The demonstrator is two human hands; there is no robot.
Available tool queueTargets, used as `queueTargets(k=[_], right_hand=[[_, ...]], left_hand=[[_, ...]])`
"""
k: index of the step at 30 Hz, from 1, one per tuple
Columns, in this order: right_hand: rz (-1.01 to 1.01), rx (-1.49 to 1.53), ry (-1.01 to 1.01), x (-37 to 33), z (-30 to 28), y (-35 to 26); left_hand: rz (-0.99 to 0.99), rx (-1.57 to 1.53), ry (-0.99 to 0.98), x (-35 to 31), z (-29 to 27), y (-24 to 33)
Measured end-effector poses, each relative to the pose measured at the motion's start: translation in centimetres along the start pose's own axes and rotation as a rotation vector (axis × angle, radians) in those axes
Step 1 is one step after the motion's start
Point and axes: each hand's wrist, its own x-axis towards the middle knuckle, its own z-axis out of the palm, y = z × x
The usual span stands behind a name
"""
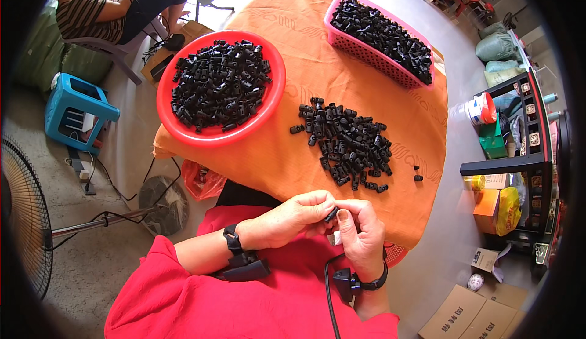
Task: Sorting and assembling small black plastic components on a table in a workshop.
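Observation:
Just past the near edge of the table, above my lap, my left hand [292,218] and my right hand [362,234] meet at the fingertips. Both are closed around one small black plastic cord lock [331,214], which the fingers partly cover. A bit of something white [335,237] shows below it, between the hands; its kind cannot be made out. Beyond my hands lies a loose pile of black cord locks [349,140] on the orange cloth [268,165]. Two stray cord locks [418,178] lie to its right.
A round red basin [173,128] full of black pieces stands left on the table. A pink basket [372,59], also full, stands at the far right. A fan [24,217] and blue stool [79,110] are on the left. Shelving [513,167] and cartons [470,314] line the right.

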Motion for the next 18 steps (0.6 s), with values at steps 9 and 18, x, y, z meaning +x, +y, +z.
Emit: queueTargets(k=[9, 18], right_hand=[[-0.085, -0.329, 0.137, 0.4, 0.4, 0.6], [-0.221, -0.578, 0.173, 1.0, 1.1, 0.3]], left_hand=[[0.074, 0.112, 0.02, -0.1, 0.4, 0.1], [0.074, 0.149, 0.07, -0.2, 0.6, 0.3]])
